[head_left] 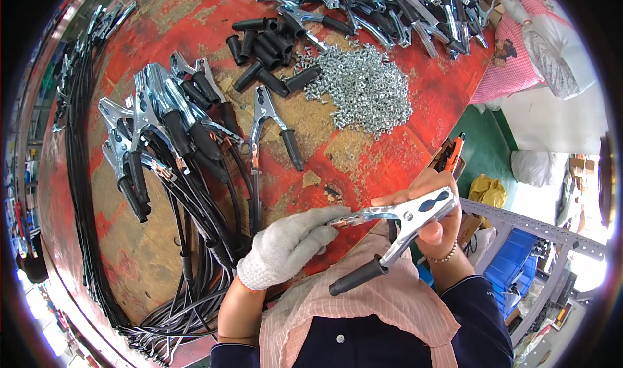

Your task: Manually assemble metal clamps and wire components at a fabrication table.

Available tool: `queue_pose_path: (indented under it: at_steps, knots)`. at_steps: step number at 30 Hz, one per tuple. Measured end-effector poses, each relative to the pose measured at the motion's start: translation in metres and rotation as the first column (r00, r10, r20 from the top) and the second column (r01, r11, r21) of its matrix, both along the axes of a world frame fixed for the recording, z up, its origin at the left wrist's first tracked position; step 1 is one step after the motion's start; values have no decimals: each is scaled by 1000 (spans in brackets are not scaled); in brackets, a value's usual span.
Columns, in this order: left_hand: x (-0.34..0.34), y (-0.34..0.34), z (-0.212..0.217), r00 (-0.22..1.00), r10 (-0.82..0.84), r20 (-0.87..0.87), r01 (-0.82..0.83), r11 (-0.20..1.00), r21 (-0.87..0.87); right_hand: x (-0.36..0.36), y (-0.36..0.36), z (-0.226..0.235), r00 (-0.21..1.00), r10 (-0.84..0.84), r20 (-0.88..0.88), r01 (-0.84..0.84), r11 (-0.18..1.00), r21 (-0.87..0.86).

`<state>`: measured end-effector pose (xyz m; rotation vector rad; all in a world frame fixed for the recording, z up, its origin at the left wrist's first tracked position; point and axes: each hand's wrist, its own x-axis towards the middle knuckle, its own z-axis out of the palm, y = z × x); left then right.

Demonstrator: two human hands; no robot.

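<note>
My right hand (441, 212), bare with a beaded bracelet, grips a silver metal spring clamp (410, 222) by its jaw end. One clamp handle wears a black sleeve and points down to the left. My left hand (285, 248), in a pale knitted glove, closes round the other handle's end, where a copper-coloured lug (339, 224) shows at the fingertips. What lies inside the glove is hidden. On the table ahead of my hands lies another clamp (267, 111), with a cable on one handle and a black sleeve on the other.
Left of it, several clamps (146, 102) are heaped on black cables (201, 219). A pile of small nuts and screws (363, 85) sits beyond, beside loose black sleeves (266, 47). More clamps (389, 8) cover the far edge of the worn red table (448, 82). An orange-handled tool (456, 150) stands at the right edge.
</note>
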<state>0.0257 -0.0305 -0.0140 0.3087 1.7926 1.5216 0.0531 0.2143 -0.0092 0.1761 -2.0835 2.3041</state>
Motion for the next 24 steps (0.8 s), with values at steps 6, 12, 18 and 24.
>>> queue_pose_path:
  at_steps: [6,12,18,24]
  knots:
    - [5,-2,-9,996,89,-26,-88,996,30,-10,8,0,991,128,-25,-122,980,156]
    - [6,0,-13,985,151,80,-154,987,37,-17,-1,2,993,88,83,-91,995,32]
    - [4,5,-17,988,152,-40,-151,988,17,-20,3,1,983,176,46,-180,977,112]
    - [6,6,-21,984,169,60,-171,985,37,-25,5,0,958,284,-42,-270,941,204]
